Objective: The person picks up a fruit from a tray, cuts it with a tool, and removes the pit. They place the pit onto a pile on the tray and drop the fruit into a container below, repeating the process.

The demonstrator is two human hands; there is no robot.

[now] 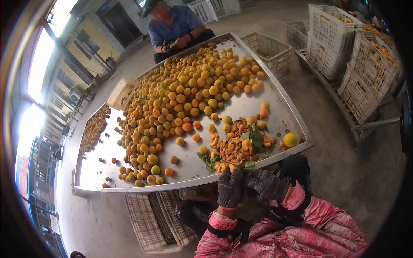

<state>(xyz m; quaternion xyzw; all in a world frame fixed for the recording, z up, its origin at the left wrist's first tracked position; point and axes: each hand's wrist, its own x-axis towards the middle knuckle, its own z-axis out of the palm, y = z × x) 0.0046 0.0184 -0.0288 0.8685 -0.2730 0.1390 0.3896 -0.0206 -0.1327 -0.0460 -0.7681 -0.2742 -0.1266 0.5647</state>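
My left hand [230,188], in a dark grey knitted glove, is at the near rim of the metal table [198,178], fingers pressed together and pointing at a heap of split apricots and pits [234,148]. Beside it, my right hand [269,185], in a matching glove, curls inward towards the left one. Both look closed; whatever lies between them is hidden by the gloves. Green leaves [257,138] are mixed into the heap. Beyond it spreads a large pile of whole apricots [185,92], yellow to orange.
A person [176,28] in a blue shirt sits at the table's far end, hands together. White crates [329,58] of fruit are stacked on a trolley at right. Another crate [271,49] stands by the far right edge; plastic crates [148,219] lie below the table.
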